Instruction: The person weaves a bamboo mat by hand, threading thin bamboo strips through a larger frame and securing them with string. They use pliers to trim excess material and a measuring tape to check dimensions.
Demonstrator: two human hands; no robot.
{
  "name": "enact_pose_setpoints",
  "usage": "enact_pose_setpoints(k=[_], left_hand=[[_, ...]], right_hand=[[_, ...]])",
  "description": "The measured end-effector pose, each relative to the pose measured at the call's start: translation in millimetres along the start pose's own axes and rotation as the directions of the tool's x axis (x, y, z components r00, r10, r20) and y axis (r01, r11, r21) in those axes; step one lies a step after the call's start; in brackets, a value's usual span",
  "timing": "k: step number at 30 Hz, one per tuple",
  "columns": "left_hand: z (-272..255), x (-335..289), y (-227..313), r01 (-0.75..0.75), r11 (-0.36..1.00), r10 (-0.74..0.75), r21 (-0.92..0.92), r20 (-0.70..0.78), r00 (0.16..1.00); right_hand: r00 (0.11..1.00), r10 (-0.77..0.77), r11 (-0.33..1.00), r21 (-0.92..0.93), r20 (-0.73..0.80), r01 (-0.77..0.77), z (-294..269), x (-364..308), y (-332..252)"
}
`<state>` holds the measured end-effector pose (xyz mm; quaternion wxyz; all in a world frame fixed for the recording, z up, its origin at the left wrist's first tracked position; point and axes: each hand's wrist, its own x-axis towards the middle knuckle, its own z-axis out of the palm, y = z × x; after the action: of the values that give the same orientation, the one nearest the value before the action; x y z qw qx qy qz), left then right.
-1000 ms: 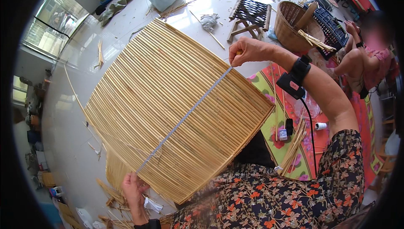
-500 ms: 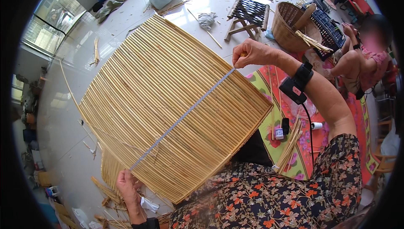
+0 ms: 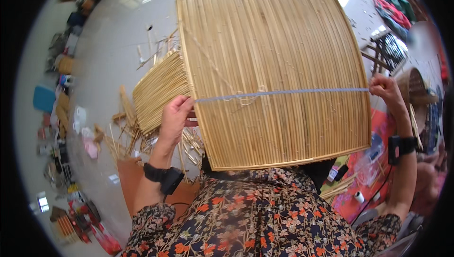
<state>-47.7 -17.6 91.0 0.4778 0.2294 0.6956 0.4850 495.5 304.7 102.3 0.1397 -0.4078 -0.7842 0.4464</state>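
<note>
A large panel of straight, pale yellow stalks (image 3: 279, 39) with a thin rim lies before me, its near edge by my lap. Across its lower half runs a narrow bluish-white measuring tape (image 3: 302, 91), pulled straight from side to side. My left hand (image 3: 174, 117) pinches one end of the tape at the panel's left rim. At the opposite rim, my right hand (image 3: 387, 92) is closed on the other end. A loose tangle of thin fibre (image 3: 247, 98) rests on the stalks beside the tape.
Left of the panel lies a smaller stalk mat (image 3: 161, 91), with scattered stalk scraps (image 3: 125, 139) near it. To the right are a folding stool (image 3: 387, 54), a wicker basket (image 3: 412, 84) and a white spool (image 3: 359, 197). A blue bin (image 3: 44, 98) stands far left.
My view has swung left, so the panel now appears squarer and the tape nearly level. Both hands keep hold of the tape's ends. My left forearm shows more fully.
</note>
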Motion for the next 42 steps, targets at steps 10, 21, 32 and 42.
enact_pose_setpoints(k=[10,21,32,42], left_hand=[[13.3,-27.0,18.2,-0.276,0.730,0.431,0.625,-0.108,0.896],[-11.8,-10.3,37.9,-0.388,0.836,0.450,0.388,-0.080,0.890],[-39.1,128.1,156.8,-0.487,0.840,0.482,0.239,0.083,0.872],[-29.8,174.3,183.3,-0.476,0.838,0.482,0.266,0.046,0.875]], right_hand=[[0.999,-0.011,1.000,-0.029,-0.033,0.010,-8.5,6.0,-19.5],[0.993,-0.095,0.995,0.033,-0.074,0.098,-18.0,40.8,-45.9],[0.986,-0.100,0.989,-0.117,-0.133,0.084,-52.9,124.2,-91.4],[0.986,-0.093,0.995,-0.053,-0.139,0.086,-61.2,159.8,-87.1]])
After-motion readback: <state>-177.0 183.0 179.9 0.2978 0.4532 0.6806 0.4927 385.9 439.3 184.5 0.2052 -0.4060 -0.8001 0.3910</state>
